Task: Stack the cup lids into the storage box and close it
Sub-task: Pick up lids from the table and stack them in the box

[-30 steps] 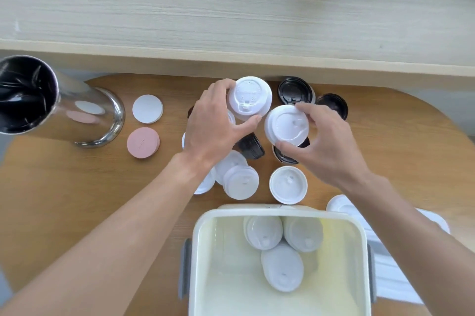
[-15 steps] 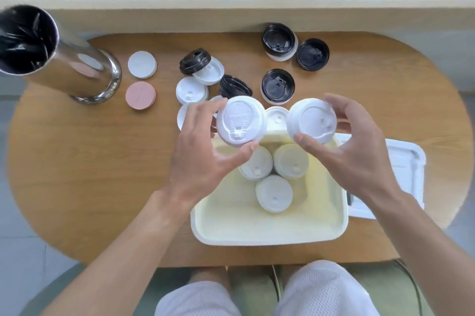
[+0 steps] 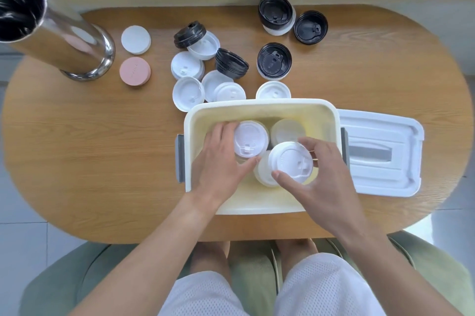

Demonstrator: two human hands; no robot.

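An open cream storage box [image 3: 259, 107] stands at the table's near middle. My left hand [image 3: 218, 161] grips a white cup lid [image 3: 250, 138] inside the box, over the back left stack. My right hand [image 3: 326, 174] grips another white lid [image 3: 291, 161] just above the front stack [image 3: 262, 174]. A third white stack [image 3: 288, 130] sits at the box's back right. The box's white cover [image 3: 383, 153] lies flat to the right of the box. Several loose white lids [image 3: 189, 93] and black lids [image 3: 274, 61] lie on the table beyond the box.
A tall shiny metal cylinder [image 3: 59, 40] stands at the table's far left. Beside it lie a white disc [image 3: 135, 39] and a pink disc [image 3: 135, 71]. The wooden table [image 3: 90, 148] is oval, and a green seat shows below its near edge.
Both hands have come down from above the box's far rim into the box, each still holding its white lid. The view has tilted further down.
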